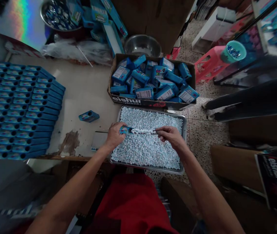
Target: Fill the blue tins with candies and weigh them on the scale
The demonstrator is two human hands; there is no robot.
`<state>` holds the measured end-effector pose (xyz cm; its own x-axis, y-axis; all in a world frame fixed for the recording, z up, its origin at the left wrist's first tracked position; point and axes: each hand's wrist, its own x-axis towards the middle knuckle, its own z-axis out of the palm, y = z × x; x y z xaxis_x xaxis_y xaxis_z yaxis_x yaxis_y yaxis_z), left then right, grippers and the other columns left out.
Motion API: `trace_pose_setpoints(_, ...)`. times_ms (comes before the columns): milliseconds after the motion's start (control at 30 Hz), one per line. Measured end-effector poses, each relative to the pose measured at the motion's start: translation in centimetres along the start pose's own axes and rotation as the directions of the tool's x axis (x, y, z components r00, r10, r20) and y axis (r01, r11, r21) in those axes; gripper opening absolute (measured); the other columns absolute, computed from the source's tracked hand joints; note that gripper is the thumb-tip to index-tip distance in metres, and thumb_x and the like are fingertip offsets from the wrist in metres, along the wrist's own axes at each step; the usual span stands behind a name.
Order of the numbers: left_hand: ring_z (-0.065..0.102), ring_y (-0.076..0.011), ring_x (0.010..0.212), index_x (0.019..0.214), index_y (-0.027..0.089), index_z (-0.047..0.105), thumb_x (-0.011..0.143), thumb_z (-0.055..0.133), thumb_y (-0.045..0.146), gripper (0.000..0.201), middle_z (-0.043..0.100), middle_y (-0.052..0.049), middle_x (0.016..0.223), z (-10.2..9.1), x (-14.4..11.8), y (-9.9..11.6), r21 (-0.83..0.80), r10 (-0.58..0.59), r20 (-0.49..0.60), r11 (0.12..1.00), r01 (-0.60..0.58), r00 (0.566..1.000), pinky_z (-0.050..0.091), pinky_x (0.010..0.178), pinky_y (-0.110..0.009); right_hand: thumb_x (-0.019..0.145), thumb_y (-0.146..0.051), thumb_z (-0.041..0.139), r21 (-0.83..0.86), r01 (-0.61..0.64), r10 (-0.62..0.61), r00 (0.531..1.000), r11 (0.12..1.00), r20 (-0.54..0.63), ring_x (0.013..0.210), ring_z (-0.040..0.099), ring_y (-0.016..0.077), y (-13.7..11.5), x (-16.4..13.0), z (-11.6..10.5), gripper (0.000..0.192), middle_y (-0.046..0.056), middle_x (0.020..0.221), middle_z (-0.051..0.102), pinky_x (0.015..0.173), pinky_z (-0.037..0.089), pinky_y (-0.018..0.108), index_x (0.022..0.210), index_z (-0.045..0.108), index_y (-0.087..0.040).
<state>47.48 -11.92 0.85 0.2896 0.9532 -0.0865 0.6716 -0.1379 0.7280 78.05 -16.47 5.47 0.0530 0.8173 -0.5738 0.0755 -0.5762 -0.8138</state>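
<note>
The left hand is wrapped round a small blue box over the tray's nine o'clock side; the right hand pinches a narrow strip laden with white pellets, level at the box's three o'clock, presumably so spills fall back.

Dim overall, with cool greyish cast. Brightest across white pellets and pale tabletop; light direction hard to tell. Rainbow glare on shiny sheet at upper left. Soft highlights inside metal bowl. Deep shadow beneath tabletop and in lower corners. Fairly sharp around left hand and right hand; legible in large lettering on cardboard box, unreadable in small print on blue packs. Smeared toward lower left and right edges; stretched by wide lens, notably along dark trouser legs.
</note>
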Motion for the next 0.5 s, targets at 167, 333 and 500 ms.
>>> trace_pose_setpoints(167,0.064,-0.0295,0.107,0.101,0.023,0.069,0.064,0.059,0.006,0.042,0.074,-0.005,0.107,0.8,0.2,0.2,0.027,0.019,-0.004,0.999,-0.019,1.000,0.049,0.099,-0.043,0.084,-0.023,0.061,-0.474,0.220,-0.280,0.958,0.852,-0.058,0.058,0.066,0.0153,-3.6,-1.3,3.4,0.027,0.002,0.067,0.072,0.061,0.049,0.028,0.096,0.084,-0.018)
trace_pose_setpoints(333,0.064,-0.0306,0.106,0.100,0.022,0.070,0.063,0.060,0.007,0.041,0.074,-0.007,0.106,1.7,0.8,-0.5,0.012,0.010,-0.023,1.000,-0.010,1.000,0.049,0.100,-0.045,0.084,-0.028,0.063,-0.464,0.212,-0.286,0.953,0.860,-0.096,0.061,0.065,0.0170,-2.6,-1.9,2.7,0.026,0.003,0.071,0.073,0.062,0.049,0.029,0.097,0.083,-0.019)
trace_pose_setpoints(500,0.065,-0.0224,0.086,0.099,0.023,0.071,0.061,0.063,0.012,0.040,0.072,-0.001,0.090,0.2,1.2,-3.0,-0.262,-0.185,-0.015,0.949,0.174,0.983,0.054,0.082,-0.034,0.068,-0.046,0.080,-0.026,-0.102,0.095,0.975,0.994,-0.201,0.050,0.056,0.0138,5.1,-1.4,-2.8,0.039,0.002,0.062,0.066,0.051,0.045,0.027,0.091,0.080,-0.014)
